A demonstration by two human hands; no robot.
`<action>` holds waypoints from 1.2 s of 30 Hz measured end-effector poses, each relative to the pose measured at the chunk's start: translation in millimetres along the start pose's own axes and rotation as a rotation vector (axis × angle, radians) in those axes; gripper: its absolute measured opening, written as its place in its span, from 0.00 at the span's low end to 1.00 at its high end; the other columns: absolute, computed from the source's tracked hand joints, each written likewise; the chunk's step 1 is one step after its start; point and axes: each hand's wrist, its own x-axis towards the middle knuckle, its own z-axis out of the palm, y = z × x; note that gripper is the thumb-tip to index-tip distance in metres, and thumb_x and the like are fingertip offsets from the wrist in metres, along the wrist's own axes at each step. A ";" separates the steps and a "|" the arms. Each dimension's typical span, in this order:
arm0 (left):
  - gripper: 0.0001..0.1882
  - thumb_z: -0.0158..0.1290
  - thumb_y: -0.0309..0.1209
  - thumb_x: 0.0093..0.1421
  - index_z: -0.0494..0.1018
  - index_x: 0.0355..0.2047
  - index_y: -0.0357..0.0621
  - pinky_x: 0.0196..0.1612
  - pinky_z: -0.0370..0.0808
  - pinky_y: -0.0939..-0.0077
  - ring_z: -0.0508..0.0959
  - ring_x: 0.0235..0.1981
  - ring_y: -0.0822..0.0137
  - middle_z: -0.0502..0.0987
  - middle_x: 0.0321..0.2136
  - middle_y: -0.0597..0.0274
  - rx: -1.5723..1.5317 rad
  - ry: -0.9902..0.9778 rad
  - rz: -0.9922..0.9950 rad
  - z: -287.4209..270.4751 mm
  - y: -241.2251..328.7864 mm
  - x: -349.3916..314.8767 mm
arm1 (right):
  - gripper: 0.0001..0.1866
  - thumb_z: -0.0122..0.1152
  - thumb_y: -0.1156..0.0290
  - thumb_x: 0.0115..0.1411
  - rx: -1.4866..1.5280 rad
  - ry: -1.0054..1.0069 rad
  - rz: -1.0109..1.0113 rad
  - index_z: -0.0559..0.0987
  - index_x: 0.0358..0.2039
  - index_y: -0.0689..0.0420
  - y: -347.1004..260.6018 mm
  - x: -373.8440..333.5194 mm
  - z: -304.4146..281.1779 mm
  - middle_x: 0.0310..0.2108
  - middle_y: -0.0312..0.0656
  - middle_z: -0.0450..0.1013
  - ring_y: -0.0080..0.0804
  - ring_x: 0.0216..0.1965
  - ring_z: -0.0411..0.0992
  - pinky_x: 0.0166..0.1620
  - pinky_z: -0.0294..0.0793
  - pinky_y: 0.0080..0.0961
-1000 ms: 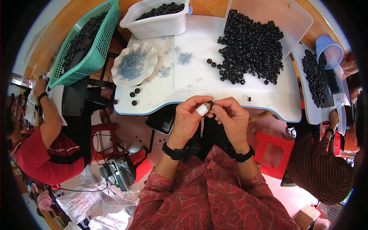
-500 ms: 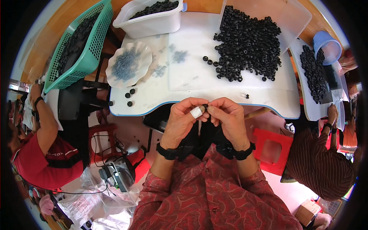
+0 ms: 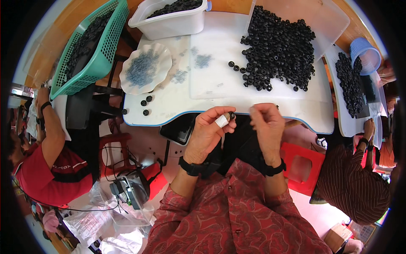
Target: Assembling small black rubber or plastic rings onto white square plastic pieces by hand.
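My left hand (image 3: 208, 130) is closed on a small black ring-shaped part (image 3: 231, 115), pinched at the fingertips just off the table's front edge. White tape wraps one digit of that hand. Level with it, my right hand (image 3: 268, 127) is apart from the part, its fingers bent and smeared by motion, so whether they hold anything is unclear. A small black piece (image 3: 277, 106) shows barely behind the right hand at the table edge. Beyond lies a big heap of black ring-shaped parts (image 3: 279, 53), spilling from a clear tub (image 3: 327, 21) on the white table (image 3: 211, 91).
At left, a scalloped white dish (image 3: 164, 70) holds small translucent bluish rings; more lie beside it. Several black parts (image 3: 146, 112) sit near the front edge. A white tub (image 3: 177, 28) and green basket (image 3: 112, 51) hold black parts. Co-workers sit left and right. A red stool (image 3: 302, 167) stands at right.
My right hand has come away from the left and moved to the right. The left hand keeps the black part. The view has shifted slightly.
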 end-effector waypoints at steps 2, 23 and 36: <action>0.14 0.52 0.25 0.64 0.74 0.49 0.33 0.40 0.76 0.78 0.78 0.36 0.69 0.77 0.35 0.58 -0.044 -0.003 -0.009 1.4 -0.6 1.7 | 0.06 0.65 0.77 0.57 -0.267 0.212 -0.289 0.77 0.35 0.61 22.3 14.9 -20.3 0.28 0.34 0.74 0.18 0.23 0.69 0.27 0.70 0.17; 0.13 0.51 0.24 0.65 0.73 0.49 0.33 0.41 0.80 0.76 0.80 0.37 0.67 0.78 0.40 0.53 -0.051 0.011 0.018 -1.7 -5.0 3.9 | 0.08 0.61 0.69 0.60 -0.949 0.298 -0.402 0.78 0.37 0.57 29.8 24.4 -54.2 0.37 0.43 0.72 0.41 0.28 0.74 0.32 0.74 0.36; 0.13 0.52 0.25 0.65 0.74 0.48 0.34 0.40 0.78 0.77 0.79 0.36 0.69 0.78 0.39 0.55 -0.045 0.021 0.006 6.3 -7.0 3.1 | 0.09 0.58 0.84 0.58 -0.398 -0.192 -0.431 0.79 0.40 0.62 -5.5 -3.6 -0.6 0.35 0.46 0.74 0.33 0.32 0.76 0.32 0.75 0.25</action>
